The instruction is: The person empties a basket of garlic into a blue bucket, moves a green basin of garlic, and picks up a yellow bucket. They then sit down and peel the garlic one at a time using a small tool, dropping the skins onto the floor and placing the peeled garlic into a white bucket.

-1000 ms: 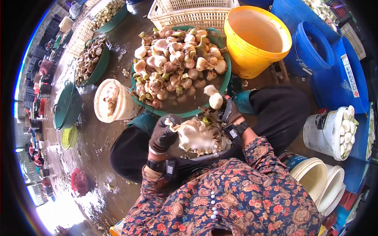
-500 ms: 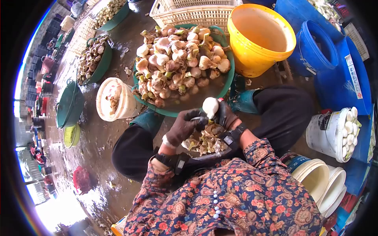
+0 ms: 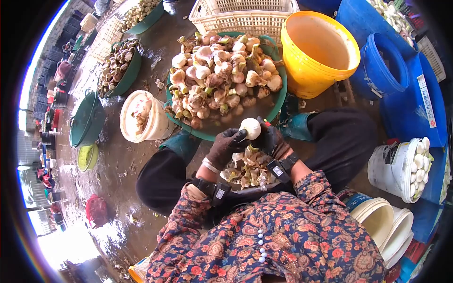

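Note:
A peeled white garlic bulb (image 3: pixel 250 128) is held up between my hands, just in front of the green tub (image 3: pixel 283 96). My left hand (image 3: pixel 225 147), in a dark glove, grips it from the left with fingertips and thumb. My right hand (image 3: pixel 273 140), also gloved, is closed close against the bulb's right side. From its top pokes the red and yellow end of a small tool (image 3: pixel 267 123); the rest is hidden. Unpeeled garlic bulbs (image 3: pixel 219 78) are heaped in the tub, partly in muddy water. Below my hands lies a pile of garlic skins and stalks (image 3: pixel 249 170).
A yellow bucket (image 3: pixel 315 59) and a cream crate (image 3: pixel 240 19) stand behind the tub. A white bucket of scraps (image 3: pixel 147 123) is on the left. To the right, a white bucket (image 3: pixel 390 170) holds peeled bulbs, near blue barrels (image 3: pixel 415 104).
The garlic bulb has turned, its round side now facing up. My left hand has moved onto it, and the red and yellow tool end now shows at my right hand. The view has shifted slightly.

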